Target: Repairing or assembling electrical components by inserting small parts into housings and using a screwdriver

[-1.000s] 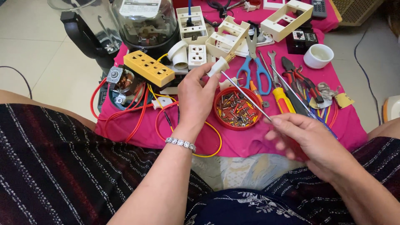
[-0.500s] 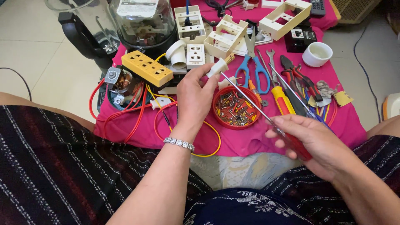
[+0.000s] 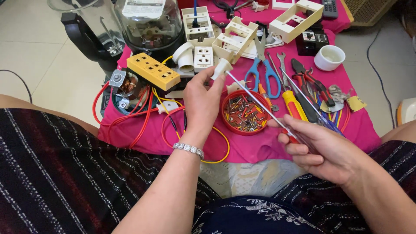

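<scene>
My left hand (image 3: 203, 103) is raised over the pink cloth and pinches a small white plastic fitting (image 3: 221, 68) between thumb and fingertips. My right hand (image 3: 323, 147) grips the red handle of a long screwdriver (image 3: 255, 97). Its thin metal shaft runs up and to the left, and its tip meets the white fitting. Just below the shaft sits a red round dish of screws (image 3: 245, 113). A bracelet circles my left wrist.
A pink cloth (image 3: 260, 147) carries a yellow socket strip (image 3: 153, 70), a white socket (image 3: 203, 58), cream switch boxes (image 3: 236, 37), blue scissors (image 3: 268, 71), pliers (image 3: 310, 80), a yellow-handled screwdriver (image 3: 294, 105), a white cup (image 3: 329, 57), red and yellow wires (image 3: 130, 125). A blender jar (image 3: 149, 24) stands behind.
My right hand has shifted slightly on the screwdriver handle while the tip stays at the white fitting. My left hand keeps its hold, nearly still.
</scene>
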